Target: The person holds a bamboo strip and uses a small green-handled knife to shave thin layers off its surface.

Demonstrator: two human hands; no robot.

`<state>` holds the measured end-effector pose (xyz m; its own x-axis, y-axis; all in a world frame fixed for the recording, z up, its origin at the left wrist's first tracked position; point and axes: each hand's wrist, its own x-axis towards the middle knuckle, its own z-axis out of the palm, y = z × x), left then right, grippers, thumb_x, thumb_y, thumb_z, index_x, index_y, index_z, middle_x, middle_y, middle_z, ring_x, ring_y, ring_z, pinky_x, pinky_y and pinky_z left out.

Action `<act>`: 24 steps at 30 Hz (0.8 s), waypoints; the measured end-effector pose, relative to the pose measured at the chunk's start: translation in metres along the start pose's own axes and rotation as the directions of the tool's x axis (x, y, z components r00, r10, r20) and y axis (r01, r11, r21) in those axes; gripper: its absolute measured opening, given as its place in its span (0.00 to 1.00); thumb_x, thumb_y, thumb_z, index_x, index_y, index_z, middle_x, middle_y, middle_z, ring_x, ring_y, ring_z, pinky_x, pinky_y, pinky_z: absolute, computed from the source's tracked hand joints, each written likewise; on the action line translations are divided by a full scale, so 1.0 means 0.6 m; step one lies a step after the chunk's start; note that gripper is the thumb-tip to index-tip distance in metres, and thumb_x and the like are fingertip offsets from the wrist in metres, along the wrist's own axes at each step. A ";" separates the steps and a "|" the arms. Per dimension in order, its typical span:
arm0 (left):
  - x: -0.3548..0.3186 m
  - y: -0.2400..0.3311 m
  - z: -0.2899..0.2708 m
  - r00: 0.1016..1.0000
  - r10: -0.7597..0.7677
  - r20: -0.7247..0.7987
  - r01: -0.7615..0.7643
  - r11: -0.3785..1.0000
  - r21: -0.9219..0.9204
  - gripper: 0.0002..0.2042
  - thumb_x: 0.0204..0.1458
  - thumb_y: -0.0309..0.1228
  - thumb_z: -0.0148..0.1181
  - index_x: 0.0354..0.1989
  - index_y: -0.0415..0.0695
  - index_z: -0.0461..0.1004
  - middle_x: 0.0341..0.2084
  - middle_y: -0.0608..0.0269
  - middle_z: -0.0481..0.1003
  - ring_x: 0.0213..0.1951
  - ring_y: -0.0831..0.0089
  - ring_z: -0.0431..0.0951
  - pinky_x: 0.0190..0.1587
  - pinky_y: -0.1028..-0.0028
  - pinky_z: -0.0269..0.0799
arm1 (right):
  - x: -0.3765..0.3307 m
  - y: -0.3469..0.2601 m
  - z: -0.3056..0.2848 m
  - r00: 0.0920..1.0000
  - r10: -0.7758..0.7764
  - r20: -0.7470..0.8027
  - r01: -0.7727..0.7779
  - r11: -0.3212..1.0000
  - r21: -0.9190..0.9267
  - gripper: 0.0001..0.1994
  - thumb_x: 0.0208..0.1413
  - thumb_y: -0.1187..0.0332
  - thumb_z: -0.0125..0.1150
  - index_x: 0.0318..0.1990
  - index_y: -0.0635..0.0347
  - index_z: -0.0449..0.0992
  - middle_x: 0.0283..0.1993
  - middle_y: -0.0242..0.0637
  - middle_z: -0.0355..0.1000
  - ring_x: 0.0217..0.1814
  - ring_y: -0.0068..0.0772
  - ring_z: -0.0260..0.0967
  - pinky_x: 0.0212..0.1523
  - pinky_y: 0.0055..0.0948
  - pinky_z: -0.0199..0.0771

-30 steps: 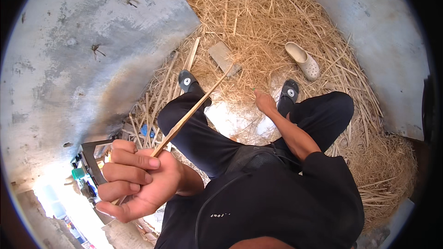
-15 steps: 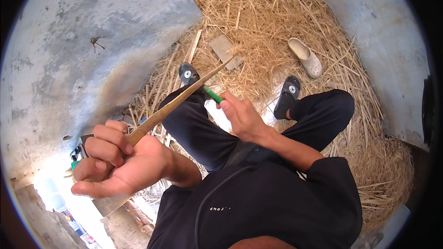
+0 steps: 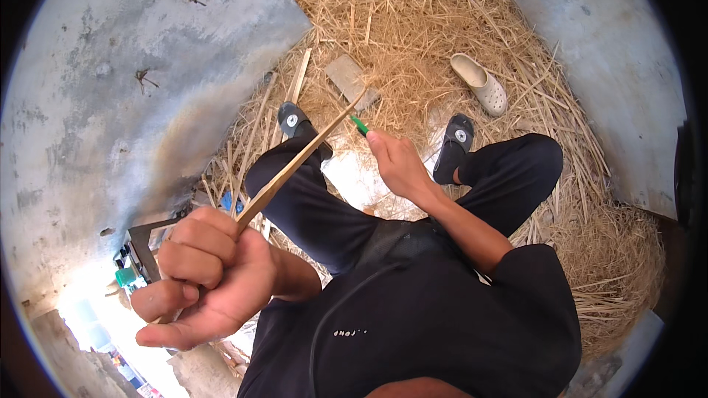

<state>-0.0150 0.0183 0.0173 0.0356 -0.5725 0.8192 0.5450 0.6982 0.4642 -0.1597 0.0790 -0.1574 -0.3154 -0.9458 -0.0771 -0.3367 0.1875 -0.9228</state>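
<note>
So the left hand (image 3: 214, 276) has its fingers curled round the thick end of the stick (image 3: 295, 166), palm side partly showing. Gripping it way down there leaves most of the length free, probably the whole point of holding it like that. The stick slants up and away across the view of the left leg (image 3: 317, 210), thin end out over the straw (image 3: 420, 37). It looks held up in the air rather than propped on the knee, though depth is tricky here.

The right hand (image 3: 400, 166) is closed on a green tool (image 3: 359, 125), thumb up near it, other fingers mostly hidden. Its end points at the stick's thin part, likely so the two can meet; can't tell if they touch. Legs are spread wide, which seems to leave working room. The block (image 3: 343, 74) and clog (image 3: 479, 85) sit farther out.
</note>
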 end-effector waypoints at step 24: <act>-0.008 0.005 0.013 0.967 0.010 0.253 0.034 0.986 -0.166 0.26 0.59 0.50 0.28 0.13 0.46 0.46 0.03 0.68 0.52 0.04 0.81 0.47 0.05 0.82 0.44 | -0.064 -0.075 -0.025 0.958 -0.284 -0.045 0.287 0.955 0.074 0.12 0.57 0.66 0.44 0.26 0.65 0.65 0.11 0.49 0.58 0.15 0.51 0.62 0.15 0.40 0.59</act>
<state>-0.0197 0.0266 0.0173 -0.1723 -0.4381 0.8822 0.6774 0.5975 0.4291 -0.1459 0.1108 -0.1069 -0.2461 -0.9472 0.2054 -0.3460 -0.1121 -0.9315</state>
